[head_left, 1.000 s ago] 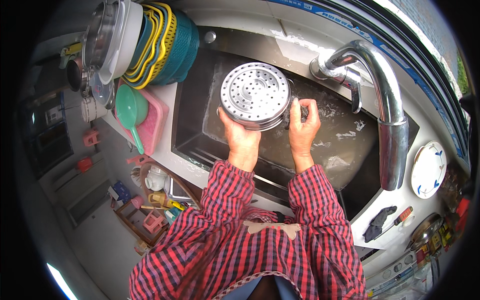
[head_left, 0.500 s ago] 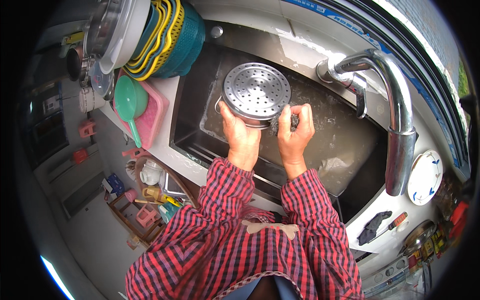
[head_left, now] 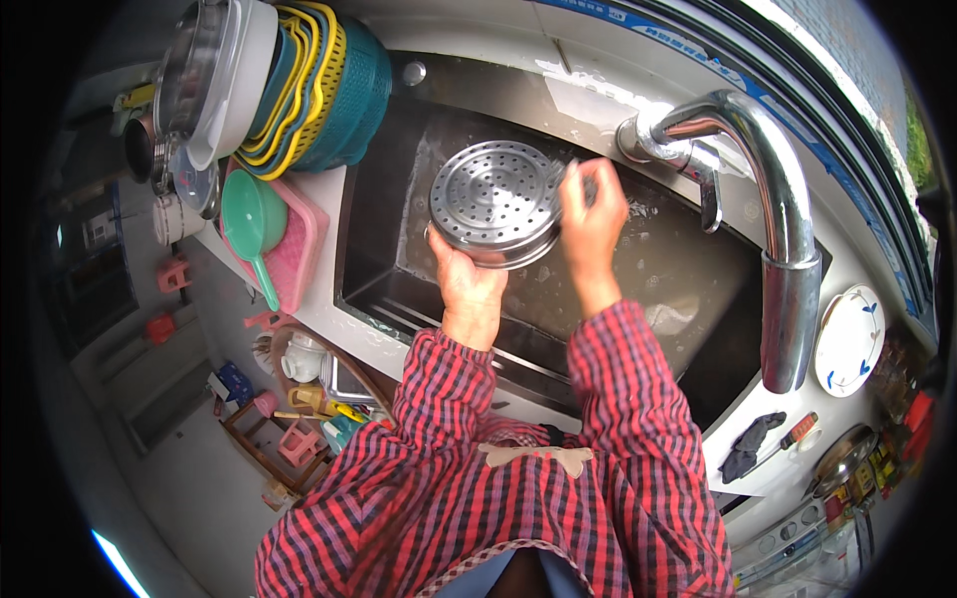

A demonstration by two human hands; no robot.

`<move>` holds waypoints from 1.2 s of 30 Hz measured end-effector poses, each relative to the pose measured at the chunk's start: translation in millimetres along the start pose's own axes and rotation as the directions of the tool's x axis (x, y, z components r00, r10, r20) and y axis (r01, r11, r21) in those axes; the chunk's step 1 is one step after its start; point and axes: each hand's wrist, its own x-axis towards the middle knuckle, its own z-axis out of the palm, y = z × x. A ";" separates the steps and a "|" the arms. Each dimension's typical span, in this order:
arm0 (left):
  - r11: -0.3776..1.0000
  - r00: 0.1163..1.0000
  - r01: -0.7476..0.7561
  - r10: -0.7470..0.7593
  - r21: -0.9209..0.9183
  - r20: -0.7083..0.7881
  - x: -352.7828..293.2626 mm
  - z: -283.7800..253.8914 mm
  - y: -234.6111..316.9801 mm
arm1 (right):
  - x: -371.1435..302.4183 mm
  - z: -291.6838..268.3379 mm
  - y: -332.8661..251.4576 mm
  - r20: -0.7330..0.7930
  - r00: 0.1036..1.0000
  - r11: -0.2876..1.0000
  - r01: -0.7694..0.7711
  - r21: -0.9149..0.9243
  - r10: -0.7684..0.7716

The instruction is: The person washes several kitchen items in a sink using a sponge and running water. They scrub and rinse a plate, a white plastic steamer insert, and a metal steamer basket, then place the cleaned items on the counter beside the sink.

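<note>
My left hand (head_left: 467, 286) is closed on the near rim of a round metal steamer rack (head_left: 494, 189), its perforated face turned up. The rack is held over murky water (head_left: 658, 259) in the dark sink (head_left: 371, 224). At the rack's right edge is my right hand (head_left: 594, 224), smeared by motion, its fingers bent around a grey steel wool scourer (head_left: 567, 179). Most of the scourer is hidden by the fingers. A pale cloth-like shape (head_left: 670, 311) lies in the water to the right.
A chrome faucet (head_left: 788, 199) arches over the sink's right side. Stacked colanders (head_left: 344, 100), a green ladle (head_left: 251, 214) and a pink board (head_left: 304, 234) stand at the left. On the right counter are white plates (head_left: 847, 339), a dark cloth (head_left: 750, 444) and a red-handled tool (head_left: 800, 429).
My right hand has moved up along the rack's right edge with the scourer. The rack has shifted slightly left and down in the picture, still in my left hand.
</note>
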 end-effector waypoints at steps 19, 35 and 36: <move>0.444 0.841 -0.535 0.198 0.719 0.503 -13.4 -60.8 19.3 | -59.3 -101.3 190.5 -0.022 0.906 0.707 -0.345 -0.617 0.423; -0.212 0.659 -0.712 0.128 0.669 0.742 -37.3 -49.2 2.5 | -35.8 -12.9 19.0 0.485 0.856 0.941 -0.005 -0.339 0.179; -0.189 0.686 -0.686 0.157 0.703 0.711 -37.3 -51.0 0.5 | -36.1 -13.2 22.8 0.415 0.896 0.923 0.017 -0.384 0.156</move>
